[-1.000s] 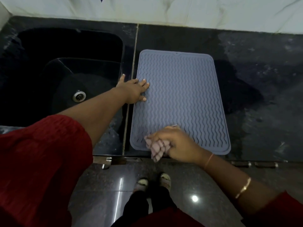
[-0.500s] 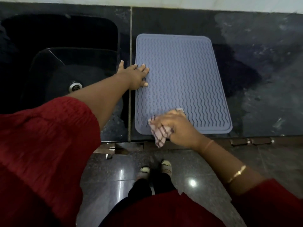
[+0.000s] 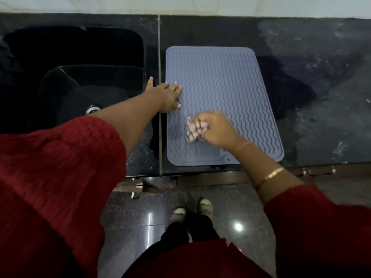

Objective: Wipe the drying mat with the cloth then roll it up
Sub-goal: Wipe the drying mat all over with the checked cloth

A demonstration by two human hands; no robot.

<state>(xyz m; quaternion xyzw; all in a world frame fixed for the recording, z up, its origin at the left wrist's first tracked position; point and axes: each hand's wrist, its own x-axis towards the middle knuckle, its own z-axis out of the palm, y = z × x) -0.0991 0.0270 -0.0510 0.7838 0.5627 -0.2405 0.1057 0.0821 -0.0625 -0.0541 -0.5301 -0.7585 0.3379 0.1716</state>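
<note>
A grey-blue drying mat (image 3: 224, 85) with wavy ridges lies flat on the black counter, right of the sink. My left hand (image 3: 166, 97) rests flat on the mat's left edge, fingers spread, holding nothing. My right hand (image 3: 216, 129) is closed around a bunched pink checked cloth (image 3: 195, 130) and presses it on the mat's near-left part. A darker damp-looking patch shows on the mat just left of the cloth.
A black sink (image 3: 80, 81) with a metal drain (image 3: 91, 109) lies to the left. The black stone counter (image 3: 321, 97) extends right, with a dark wet patch beside the mat. A pale wall runs along the back. Below the counter edge are a glossy floor and my shoes (image 3: 190, 211).
My right hand has carried the cloth from the mat's near edge farther onto the mat, away from me. My left hand has stayed on the left edge.
</note>
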